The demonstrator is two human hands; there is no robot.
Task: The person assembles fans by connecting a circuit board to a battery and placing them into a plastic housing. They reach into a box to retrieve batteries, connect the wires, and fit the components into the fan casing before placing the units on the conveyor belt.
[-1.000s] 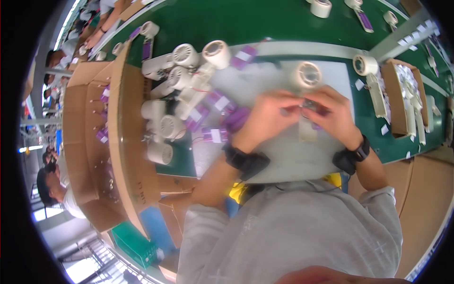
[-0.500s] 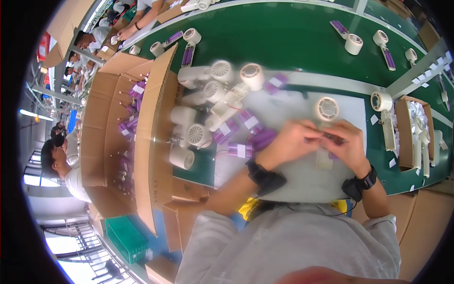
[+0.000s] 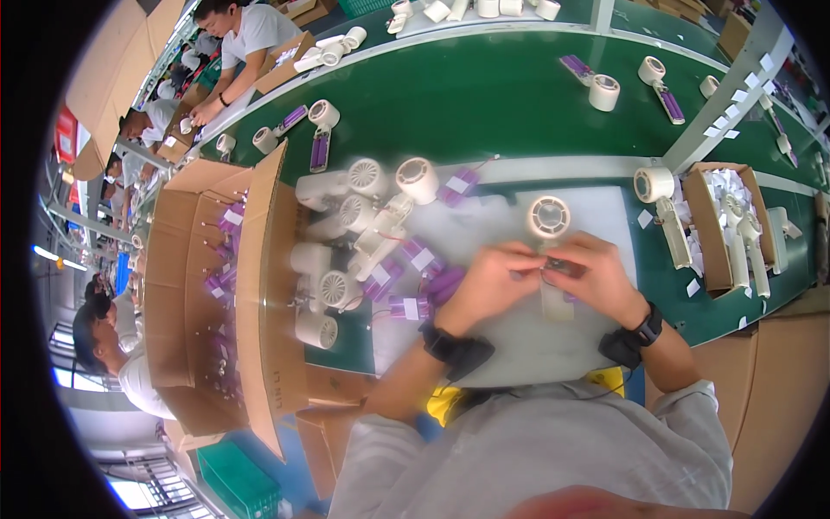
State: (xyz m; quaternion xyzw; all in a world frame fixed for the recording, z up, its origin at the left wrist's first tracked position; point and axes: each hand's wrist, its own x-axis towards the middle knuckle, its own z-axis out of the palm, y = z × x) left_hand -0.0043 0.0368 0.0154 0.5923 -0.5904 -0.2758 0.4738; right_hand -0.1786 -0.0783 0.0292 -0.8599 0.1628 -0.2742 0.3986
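A white handheld fan (image 3: 548, 216) lies on the pale work mat, round head away from me and open handle toward me. Both hands meet over the top of its handle. My left hand (image 3: 491, 278) has thumb and forefinger pinched together there; what they hold is too small to make out. My right hand (image 3: 598, 275) pinches a small dark piece (image 3: 564, 266) close to the left fingertips. A bit of purple shows beside the handle, under the right hand. Left of my left hand lie several purple-wrapped battery packs (image 3: 408, 307) with white labels.
White fan bodies (image 3: 335, 289) crowd the mat's left side, beside a tall cardboard box (image 3: 259, 303) holding purple packs. At right, a small carton (image 3: 699, 227) contains white pieces. Fan parts (image 3: 603, 92) lie along the green bench (image 3: 484, 95). Co-workers sit at far left.
My view has shifted, so the bench things appear farther left and slightly lower. Both hands stay at the fan handle, fingertips together; the dark piece shows more plainly now.
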